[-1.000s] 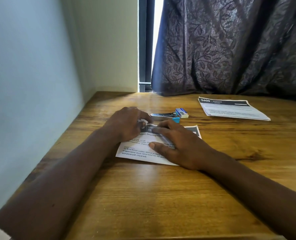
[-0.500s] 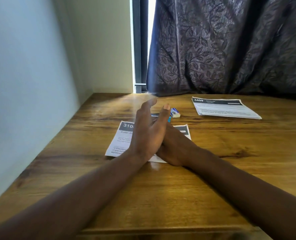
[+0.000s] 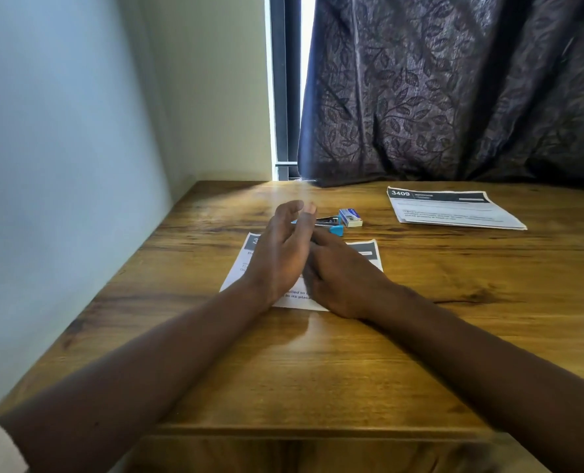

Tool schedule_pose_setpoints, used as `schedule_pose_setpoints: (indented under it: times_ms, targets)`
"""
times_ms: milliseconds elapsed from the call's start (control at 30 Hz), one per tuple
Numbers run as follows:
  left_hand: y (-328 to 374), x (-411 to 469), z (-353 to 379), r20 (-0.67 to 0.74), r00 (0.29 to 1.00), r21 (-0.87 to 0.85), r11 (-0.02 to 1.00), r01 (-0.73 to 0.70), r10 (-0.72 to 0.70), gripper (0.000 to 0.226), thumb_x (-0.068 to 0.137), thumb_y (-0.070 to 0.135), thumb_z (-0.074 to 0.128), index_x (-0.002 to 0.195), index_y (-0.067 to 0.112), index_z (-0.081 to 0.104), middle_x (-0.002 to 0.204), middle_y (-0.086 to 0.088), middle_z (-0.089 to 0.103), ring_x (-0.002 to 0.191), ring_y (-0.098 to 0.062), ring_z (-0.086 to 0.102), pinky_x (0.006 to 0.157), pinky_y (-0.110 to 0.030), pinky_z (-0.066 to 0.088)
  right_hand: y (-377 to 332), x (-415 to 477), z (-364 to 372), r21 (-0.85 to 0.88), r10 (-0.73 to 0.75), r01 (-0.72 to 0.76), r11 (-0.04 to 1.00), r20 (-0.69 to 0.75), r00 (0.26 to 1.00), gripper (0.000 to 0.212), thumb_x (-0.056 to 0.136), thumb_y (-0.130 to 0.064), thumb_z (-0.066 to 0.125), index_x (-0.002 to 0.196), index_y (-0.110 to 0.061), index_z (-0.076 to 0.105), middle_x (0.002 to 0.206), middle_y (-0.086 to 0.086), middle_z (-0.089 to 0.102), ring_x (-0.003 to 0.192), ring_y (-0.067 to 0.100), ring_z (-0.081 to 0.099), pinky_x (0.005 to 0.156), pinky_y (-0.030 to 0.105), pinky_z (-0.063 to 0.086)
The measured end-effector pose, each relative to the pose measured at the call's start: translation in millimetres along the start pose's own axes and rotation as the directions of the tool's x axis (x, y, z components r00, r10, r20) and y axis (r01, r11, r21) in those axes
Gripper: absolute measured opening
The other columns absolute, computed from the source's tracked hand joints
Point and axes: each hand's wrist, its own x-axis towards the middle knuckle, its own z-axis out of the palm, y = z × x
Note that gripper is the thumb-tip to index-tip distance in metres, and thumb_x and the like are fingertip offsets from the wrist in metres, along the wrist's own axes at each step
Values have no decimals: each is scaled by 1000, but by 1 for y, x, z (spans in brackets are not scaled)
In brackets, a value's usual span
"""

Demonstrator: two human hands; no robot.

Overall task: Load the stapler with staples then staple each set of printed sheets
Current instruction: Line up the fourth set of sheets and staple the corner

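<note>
A set of printed sheets [image 3: 365, 251] lies flat in the middle of the wooden table [image 3: 318, 370]. My right hand [image 3: 345, 278] rests palm down on it, fingers straight. My left hand [image 3: 280, 254] is raised on edge above the sheets, fingers straight, holding nothing. Just behind the hands lies a blue and metal stapler [image 3: 330, 224], partly hidden by my left fingers. A small box of staples [image 3: 351, 217] sits next to it on the right. A second set of sheets [image 3: 451, 208], headed 3409, lies at the back right.
A pale wall [image 3: 62, 165] runs along the table's left edge. A dark leaf-patterned curtain [image 3: 454, 90] hangs behind the far edge, with a strip of window frame [image 3: 285, 87] beside it. The table's near edge [image 3: 318, 430] is below my forearms.
My left hand has lifted off the sheets' top left corner and now stands on edge with straight fingers. My right hand has stayed flat on the sheets.
</note>
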Motion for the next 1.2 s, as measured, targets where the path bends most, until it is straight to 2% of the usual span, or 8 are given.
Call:
schedule_pose_setpoints:
  times_ms: [167,267,333,433,567,667,867,1200]
  targets:
    - [5,-3,1,-37,999,-41,998,36,-37,39,106,53,40,132,29,56,118,7,69,112,-4,64,96,-27,53,-28,15,17,-81,124,-136,987,-139,982,60,87,-37,72,141,-21,51,137,4,55,126,22,52,101,44,50]
    - [7,-5,-3,-8,1000,-2,1000,22,-22,34,106,53,38,118,28,58,101,17,65,88,22,60,76,-3,47,-28,7,15,-170,105,-127,977,-134,985,59,92,-43,63,144,-20,46,139,4,52,128,23,50,104,45,47]
    - [7,-4,-3,-5,1000,18,1000,-1,1,35,107,51,35,112,27,59,91,19,58,74,28,54,65,1,42,-18,-3,7,-176,120,-142,974,-131,984,46,101,-43,47,141,-21,45,138,3,50,127,23,49,105,47,43]
    - [5,-5,-3,-26,999,34,998,-46,47,50,107,52,32,111,18,68,92,18,61,82,21,56,73,-1,40,-5,-19,-6,-210,180,-198,957,-105,978,42,105,-47,29,137,-25,47,135,2,51,126,23,47,106,47,39]
    - [0,-2,-3,-28,999,-2,1000,-20,20,63,103,64,34,118,19,75,118,5,75,112,-11,67,106,-39,49,17,-36,-23,-233,207,-216,948,-62,976,42,106,-48,29,138,-29,47,139,-1,49,131,21,44,110,45,32]
    - [1,-2,-7,-15,1000,-25,1000,0,0,69,98,71,30,111,22,78,116,4,75,113,-17,67,109,-48,48,28,-48,-34,-244,217,-219,945,-34,976,44,106,-48,30,142,-29,45,142,-2,49,132,19,44,111,44,33]
    - [1,-3,-5,-21,999,-35,999,31,-32,68,98,72,31,100,27,81,110,6,77,110,-16,69,107,-49,49,20,-37,-41,-438,358,-335,834,-31,933,45,103,-52,36,133,-22,50,133,5,53,125,23,47,107,47,37]
    - [0,-3,-14,-14,999,23,999,-40,41,54,107,54,35,103,22,78,100,-8,76,93,-21,69,78,-26,48,11,-15,-13,-208,309,-314,926,-56,949,62,99,-62,34,142,-18,47,139,5,44,128,21,42,108,46,42]
